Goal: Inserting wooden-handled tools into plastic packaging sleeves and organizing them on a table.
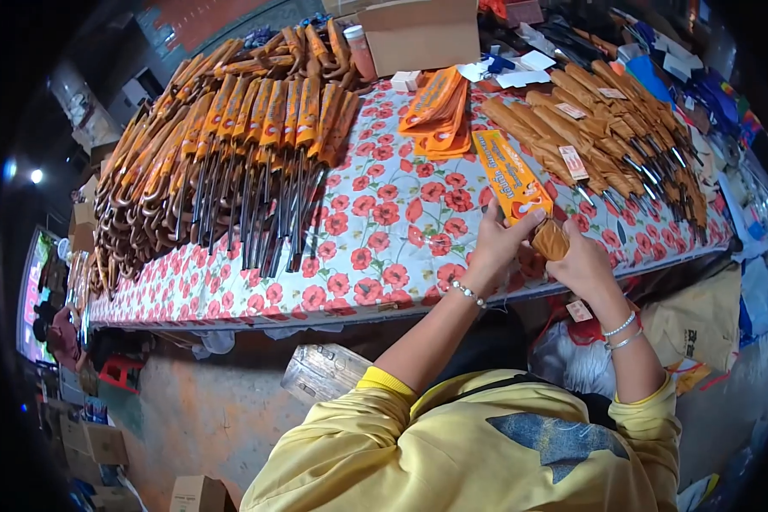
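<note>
Both hands work at the near edge of the worktop (384, 230), which is covered by a white cloth printed with red flowers.

Held item: a long orange printed card sleeve (510, 181) fitted over a tool with a rounded brown wooden handle (551, 241). The sleeve runs up and to the left, away from the person; the wooden handle is the near end. The item is held just above the cloth at the worktop's front edge.

Left hand (497, 243): grip pressed together on the lower part of the orange sleeve, fingertips pinching its edge just above the wooden handle. A beaded bracelet sits on this wrist.

Right hand (582, 263): grip closed around the wooden handle from the right and below. Two bracelets sit on this wrist.

Surrounding items:
- A loose fan of flat orange card sleeves (437, 111) lies on the cloth beyond the hands.
- A row of wooden-handled tools with bare metal blades (606, 136) lies to the right, some carrying small tags.
- A large row of sleeved tools with dark metal shafts (256, 162) lies to the left, with a pile of curved wooden handles at its far left.
- A brown cardboard box (422, 34) stands at the far edge.
</note>
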### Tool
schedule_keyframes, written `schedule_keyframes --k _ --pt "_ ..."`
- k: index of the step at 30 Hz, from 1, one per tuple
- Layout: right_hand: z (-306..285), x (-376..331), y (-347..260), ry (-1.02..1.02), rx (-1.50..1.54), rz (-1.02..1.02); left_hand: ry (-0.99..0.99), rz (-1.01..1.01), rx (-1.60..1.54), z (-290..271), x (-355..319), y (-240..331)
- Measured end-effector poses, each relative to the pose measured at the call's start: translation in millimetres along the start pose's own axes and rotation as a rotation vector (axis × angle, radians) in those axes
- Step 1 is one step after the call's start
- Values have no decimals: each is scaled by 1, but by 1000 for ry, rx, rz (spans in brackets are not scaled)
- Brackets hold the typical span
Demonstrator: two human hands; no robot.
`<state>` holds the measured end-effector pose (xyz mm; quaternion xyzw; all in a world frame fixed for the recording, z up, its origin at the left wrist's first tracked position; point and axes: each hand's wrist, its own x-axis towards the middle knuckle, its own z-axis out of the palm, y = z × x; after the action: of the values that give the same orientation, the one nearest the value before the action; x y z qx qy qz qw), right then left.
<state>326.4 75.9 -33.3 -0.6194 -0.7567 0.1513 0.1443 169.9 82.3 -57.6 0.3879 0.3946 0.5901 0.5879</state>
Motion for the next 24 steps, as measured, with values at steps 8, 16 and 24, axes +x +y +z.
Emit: schedule_keyframes --k 8,16,24 --pt "-1 0 9 -14 265 -61 -167 110 -484 7 4 -37" --pt "-2 26 14 -302 607 -183 -282 127 -347 -3 5 -20" --pt "-21 9 8 -516 965 49 -390 60 -467 27 -15 -11"
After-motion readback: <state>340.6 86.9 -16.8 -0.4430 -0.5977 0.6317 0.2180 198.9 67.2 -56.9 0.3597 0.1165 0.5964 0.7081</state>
